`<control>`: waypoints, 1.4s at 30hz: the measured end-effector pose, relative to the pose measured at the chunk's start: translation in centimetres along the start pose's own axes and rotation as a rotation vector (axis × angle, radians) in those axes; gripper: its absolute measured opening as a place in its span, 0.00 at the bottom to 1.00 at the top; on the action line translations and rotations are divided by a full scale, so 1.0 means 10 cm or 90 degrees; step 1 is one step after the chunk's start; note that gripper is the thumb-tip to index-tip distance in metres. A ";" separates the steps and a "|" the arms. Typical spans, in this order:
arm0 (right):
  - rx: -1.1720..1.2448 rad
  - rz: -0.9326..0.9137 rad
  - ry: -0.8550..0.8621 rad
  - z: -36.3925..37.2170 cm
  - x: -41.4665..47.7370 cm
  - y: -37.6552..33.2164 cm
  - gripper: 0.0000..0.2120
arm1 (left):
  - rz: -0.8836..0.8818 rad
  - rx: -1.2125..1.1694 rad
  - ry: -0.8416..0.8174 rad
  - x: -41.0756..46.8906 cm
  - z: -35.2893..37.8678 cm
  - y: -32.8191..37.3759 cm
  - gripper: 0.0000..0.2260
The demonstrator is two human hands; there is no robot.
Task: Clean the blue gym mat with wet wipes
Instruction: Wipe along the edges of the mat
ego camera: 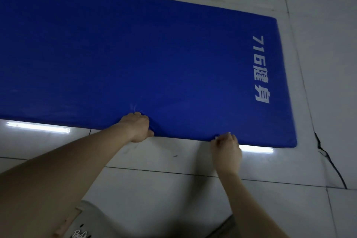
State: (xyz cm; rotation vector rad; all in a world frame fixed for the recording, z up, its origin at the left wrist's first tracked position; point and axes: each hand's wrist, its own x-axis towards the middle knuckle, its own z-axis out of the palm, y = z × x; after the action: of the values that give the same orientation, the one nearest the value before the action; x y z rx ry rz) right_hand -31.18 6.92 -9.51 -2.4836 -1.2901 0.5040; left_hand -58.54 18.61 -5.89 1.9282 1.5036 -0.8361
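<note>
Grey garment [87, 218] lay nearest. Left hand [138, 127], right hand [227, 150] each gripped blue gym mat [135, 54] near edge. No wet wipes showed; wiping likely not started.

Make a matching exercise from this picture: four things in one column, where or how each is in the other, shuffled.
1. blue foam gym mat
2. left hand
3. right hand
4. white printed lettering

A. near the mat's right end
B. flat on the white tiled floor
C. grips the mat's near edge, bunching it
D. pinches the near edge nearer the corner

Pairs: 1-B, 2-C, 3-D, 4-A
</note>
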 end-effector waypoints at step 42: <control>0.192 0.076 -0.009 -0.07 0.09 0.15 0.04 | 0.176 0.113 -0.009 0.29 -0.21 1.29 0.14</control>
State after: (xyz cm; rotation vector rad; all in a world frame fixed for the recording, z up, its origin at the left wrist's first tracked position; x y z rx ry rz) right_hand -29.33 6.75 -9.69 -2.3137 -0.9906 0.6898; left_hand -45.14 19.13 -6.15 2.1913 1.1502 -0.8786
